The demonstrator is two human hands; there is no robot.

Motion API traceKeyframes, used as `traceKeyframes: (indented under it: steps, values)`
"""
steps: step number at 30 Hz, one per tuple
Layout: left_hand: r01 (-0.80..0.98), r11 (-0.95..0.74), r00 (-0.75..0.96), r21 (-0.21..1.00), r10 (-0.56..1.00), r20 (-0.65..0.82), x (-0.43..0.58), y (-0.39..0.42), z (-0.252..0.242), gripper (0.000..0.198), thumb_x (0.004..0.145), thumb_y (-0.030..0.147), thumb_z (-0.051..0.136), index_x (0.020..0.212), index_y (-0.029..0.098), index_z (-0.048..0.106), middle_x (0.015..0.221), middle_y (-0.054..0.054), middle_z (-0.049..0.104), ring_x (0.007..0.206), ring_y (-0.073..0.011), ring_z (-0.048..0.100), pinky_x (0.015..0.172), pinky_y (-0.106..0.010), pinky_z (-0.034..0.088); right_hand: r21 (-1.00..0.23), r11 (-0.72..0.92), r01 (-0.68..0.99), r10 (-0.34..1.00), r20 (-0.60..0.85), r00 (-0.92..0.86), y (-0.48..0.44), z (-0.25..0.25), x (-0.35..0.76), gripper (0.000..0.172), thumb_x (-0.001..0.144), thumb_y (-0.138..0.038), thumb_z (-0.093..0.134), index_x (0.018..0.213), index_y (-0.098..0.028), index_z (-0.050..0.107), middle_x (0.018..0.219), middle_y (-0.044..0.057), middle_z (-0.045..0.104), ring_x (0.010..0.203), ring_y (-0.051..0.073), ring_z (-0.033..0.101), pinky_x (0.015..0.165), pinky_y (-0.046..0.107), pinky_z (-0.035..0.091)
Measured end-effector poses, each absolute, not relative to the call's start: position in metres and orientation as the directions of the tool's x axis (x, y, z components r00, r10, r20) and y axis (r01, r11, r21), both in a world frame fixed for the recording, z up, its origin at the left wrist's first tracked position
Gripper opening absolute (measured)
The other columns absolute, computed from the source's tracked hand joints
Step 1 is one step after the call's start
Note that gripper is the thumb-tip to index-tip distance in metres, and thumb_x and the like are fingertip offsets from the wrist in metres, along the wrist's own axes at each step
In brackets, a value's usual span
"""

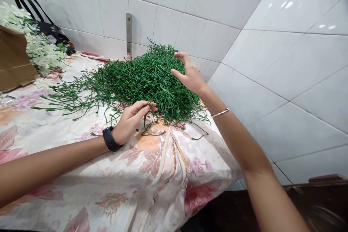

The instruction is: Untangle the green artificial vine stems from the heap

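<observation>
A big tangled heap of thin green plastic stems (141, 79) lies on a table under a floral cloth (81, 174), close to the tiled wall corner. My left hand (132, 119), with a black band on its wrist, rests at the heap's near edge with fingers pinched on a few green stems. My right hand (189, 74), a thin bangle on its forearm, hovers at the heap's right side with fingers spread and curved, touching the top stems and holding nothing.
White artificial flowers (40, 49) are piled at the back left beside a brown cardboard piece (13, 59) and a black-handled bag (49, 29). White tiled walls close in behind and to the right. The table's corner drops off near the right arm.
</observation>
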State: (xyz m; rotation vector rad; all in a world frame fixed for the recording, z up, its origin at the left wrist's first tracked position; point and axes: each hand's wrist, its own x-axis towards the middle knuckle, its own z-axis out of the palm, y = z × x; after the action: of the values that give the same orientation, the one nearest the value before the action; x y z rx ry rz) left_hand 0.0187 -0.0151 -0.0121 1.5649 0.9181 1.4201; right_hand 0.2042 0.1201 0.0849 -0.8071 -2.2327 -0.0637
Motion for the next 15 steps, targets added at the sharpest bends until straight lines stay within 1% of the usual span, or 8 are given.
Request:
traceKeyframes:
  steps: [2, 4, 6, 8, 9, 11, 13, 15]
  values:
    - [0.033, -0.43, 0.081, 0.902, 0.901, 0.426, 0.018, -0.013, -0.014, 0.027, 0.083, 0.028, 0.047, 0.104, 0.018, 0.061, 0.104, -0.007, 0.061, 0.1, -0.0175, 0.053, 0.09, -0.031, 0.037, -0.197, 0.791, 0.579, 0.519, 0.717, -0.465, 0.11, 0.078, 0.202, 0.039, 0.074, -0.016, 0.053, 0.112, -0.018, 0.042, 0.12, 0.008, 0.05, 0.115, 0.021, 0.045, 0.101, 0.04, 0.034]
    - [0.08, -0.474, 0.035, 0.877, 0.881, 0.472, 0.017, -0.012, -0.016, 0.028, 0.083, 0.03, 0.048, 0.107, 0.02, 0.06, 0.11, -0.006, 0.059, 0.104, -0.0183, 0.05, 0.093, -0.033, 0.035, -0.234, 0.785, 0.574, 0.492, 0.798, -0.348, 0.093, 0.068, 0.201, 0.028, 0.076, -0.015, 0.05, 0.104, -0.019, 0.047, 0.109, 0.007, 0.055, 0.105, 0.019, 0.05, 0.096, 0.039, 0.038]
    - [0.112, -0.52, -0.001, 0.847, 0.852, 0.523, 0.017, -0.011, -0.016, 0.028, 0.082, 0.03, 0.049, 0.108, 0.023, 0.06, 0.113, -0.005, 0.058, 0.107, -0.0183, 0.047, 0.095, -0.034, 0.033, -0.305, 0.782, 0.544, 0.485, 0.845, -0.224, 0.072, 0.057, 0.2, 0.017, 0.079, -0.014, 0.046, 0.095, -0.02, 0.049, 0.097, 0.005, 0.058, 0.093, 0.016, 0.054, 0.087, 0.035, 0.042]
    - [0.127, -0.56, -0.006, 0.819, 0.825, 0.565, 0.016, -0.011, -0.015, 0.028, 0.083, 0.028, 0.049, 0.109, 0.024, 0.059, 0.115, -0.004, 0.057, 0.11, -0.0176, 0.045, 0.097, -0.034, 0.032, -0.385, 0.775, 0.502, 0.533, 0.825, -0.19, 0.05, 0.046, 0.198, 0.01, 0.081, -0.017, 0.045, 0.09, -0.02, 0.05, 0.09, 0.004, 0.057, 0.085, 0.014, 0.054, 0.081, 0.032, 0.043]
    - [0.132, -0.573, -0.001, 0.809, 0.816, 0.578, 0.016, -0.011, -0.014, 0.028, 0.083, 0.028, 0.049, 0.109, 0.025, 0.059, 0.115, -0.004, 0.057, 0.111, -0.0172, 0.045, 0.097, -0.033, 0.031, -0.42, 0.77, 0.481, 0.568, 0.794, -0.217, 0.04, 0.041, 0.197, 0.008, 0.081, -0.019, 0.046, 0.088, -0.019, 0.05, 0.087, 0.003, 0.057, 0.083, 0.014, 0.054, 0.079, 0.032, 0.043]
    - [0.144, -0.584, 0.016, 0.799, 0.808, 0.589, 0.016, -0.011, -0.013, 0.029, 0.083, 0.028, 0.049, 0.11, 0.026, 0.058, 0.115, -0.003, 0.057, 0.111, -0.0167, 0.045, 0.097, -0.032, 0.031, -0.457, 0.765, 0.454, 0.623, 0.703, -0.343, 0.023, 0.034, 0.194, 0.009, 0.082, -0.024, 0.046, 0.085, -0.019, 0.053, 0.084, 0.003, 0.058, 0.083, 0.014, 0.054, 0.079, 0.032, 0.042]
    - [0.156, -0.59, 0.03, 0.792, 0.805, 0.593, 0.016, -0.011, -0.013, 0.029, 0.083, 0.028, 0.049, 0.111, 0.026, 0.058, 0.114, -0.003, 0.058, 0.109, -0.0164, 0.046, 0.095, -0.032, 0.032, -0.45, 0.781, 0.433, 0.622, 0.622, -0.475, 0.012, 0.029, 0.191, 0.012, 0.082, -0.029, 0.048, 0.083, -0.019, 0.055, 0.085, 0.002, 0.06, 0.084, 0.015, 0.054, 0.081, 0.033, 0.039]
    - [0.171, -0.597, 0.042, 0.784, 0.799, 0.6, 0.015, -0.012, -0.013, 0.029, 0.083, 0.028, 0.05, 0.111, 0.026, 0.058, 0.114, -0.003, 0.058, 0.108, -0.0164, 0.047, 0.095, -0.031, 0.033, -0.406, 0.811, 0.421, 0.584, 0.606, -0.541, 0.007, 0.026, 0.187, 0.013, 0.079, -0.032, 0.054, 0.082, -0.02, 0.056, 0.087, 0.002, 0.062, 0.087, 0.016, 0.055, 0.083, 0.035, 0.036]
